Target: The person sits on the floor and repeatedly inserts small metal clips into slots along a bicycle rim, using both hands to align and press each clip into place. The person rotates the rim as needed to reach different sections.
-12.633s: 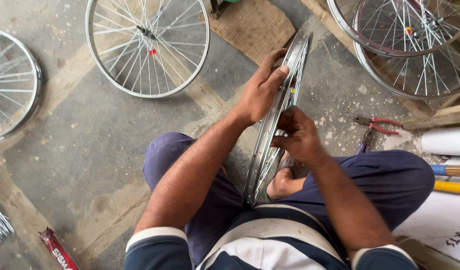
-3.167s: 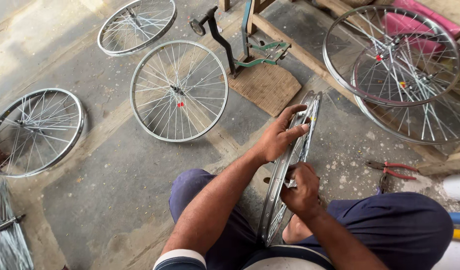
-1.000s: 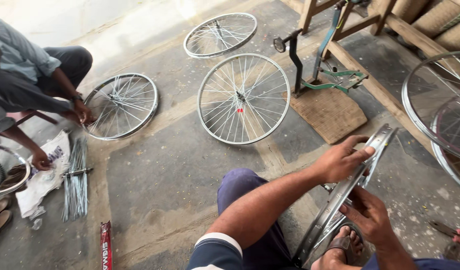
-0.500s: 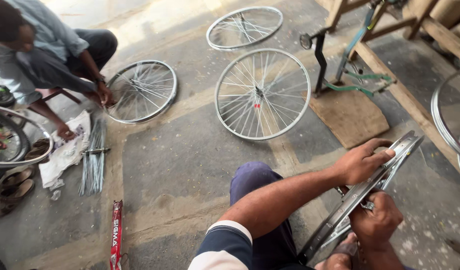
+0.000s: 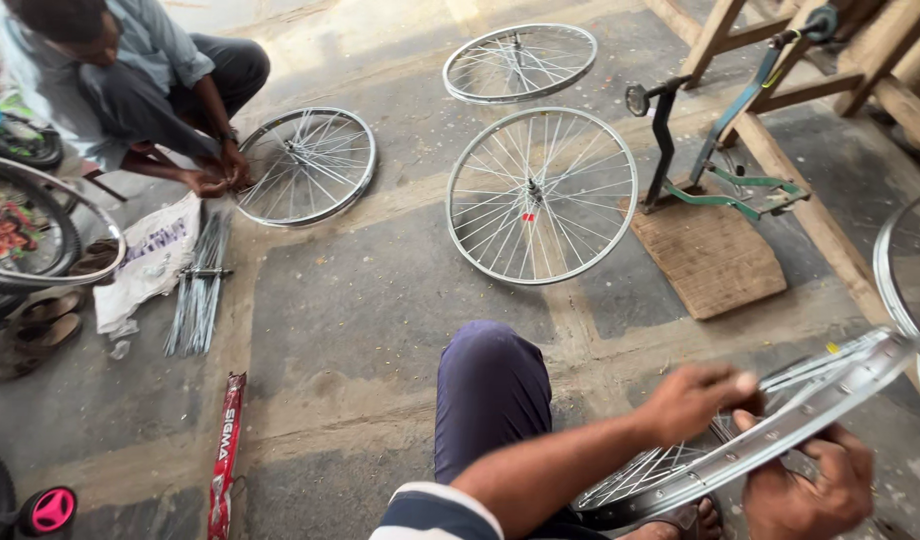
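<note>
- One wheel rim is in the seated person's hands, down at about 4 o'clock, above their lap.
- Its long axis runs from 8 o'clock up to 2 o'clock, high end to the right; thin spokes show inside it near the foot.
- The left hand is curled over the rim's upper edge, fingers closed on it.
- The right hand is wrapped round the rim from below, also closed on it.
- Three finished spoked wheels lie flat on the floor: one at 12 o'clock, one beyond it, one at 10 o'clock.
- A second person crouches at that 10 o'clock wheel, both hands at its rim.
- One bundle of loose spokes lies at 9 o'clock, one long red box at 7 o'clock.
- One truing stand sits on a wooden board at 1 o'clock.
</note>
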A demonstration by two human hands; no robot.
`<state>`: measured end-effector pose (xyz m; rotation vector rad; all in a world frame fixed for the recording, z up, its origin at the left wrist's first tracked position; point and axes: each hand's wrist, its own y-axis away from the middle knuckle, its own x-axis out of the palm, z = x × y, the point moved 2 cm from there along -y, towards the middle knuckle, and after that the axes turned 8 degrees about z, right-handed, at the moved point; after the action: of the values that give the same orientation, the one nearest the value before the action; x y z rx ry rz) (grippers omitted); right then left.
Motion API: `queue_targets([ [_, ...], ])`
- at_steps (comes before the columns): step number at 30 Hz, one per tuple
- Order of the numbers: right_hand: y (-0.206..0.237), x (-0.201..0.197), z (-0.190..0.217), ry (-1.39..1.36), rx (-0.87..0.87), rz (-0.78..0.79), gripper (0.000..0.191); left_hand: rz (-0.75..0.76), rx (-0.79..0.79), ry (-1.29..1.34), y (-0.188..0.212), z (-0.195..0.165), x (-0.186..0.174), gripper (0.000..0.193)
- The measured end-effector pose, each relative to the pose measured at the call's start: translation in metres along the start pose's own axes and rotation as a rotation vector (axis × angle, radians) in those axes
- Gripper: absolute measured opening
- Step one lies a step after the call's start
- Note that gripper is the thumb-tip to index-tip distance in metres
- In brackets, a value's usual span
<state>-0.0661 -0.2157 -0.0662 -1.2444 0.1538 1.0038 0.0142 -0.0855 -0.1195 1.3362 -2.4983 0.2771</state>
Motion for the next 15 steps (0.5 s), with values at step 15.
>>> queue_targets([
  [15, -0.006, 0.033, -0.11, -0.416, 0.063, 0.283, 0.038, 0.253, -0.151, 0.102, -0.018, 0.054, 0.008, 0.045],
])
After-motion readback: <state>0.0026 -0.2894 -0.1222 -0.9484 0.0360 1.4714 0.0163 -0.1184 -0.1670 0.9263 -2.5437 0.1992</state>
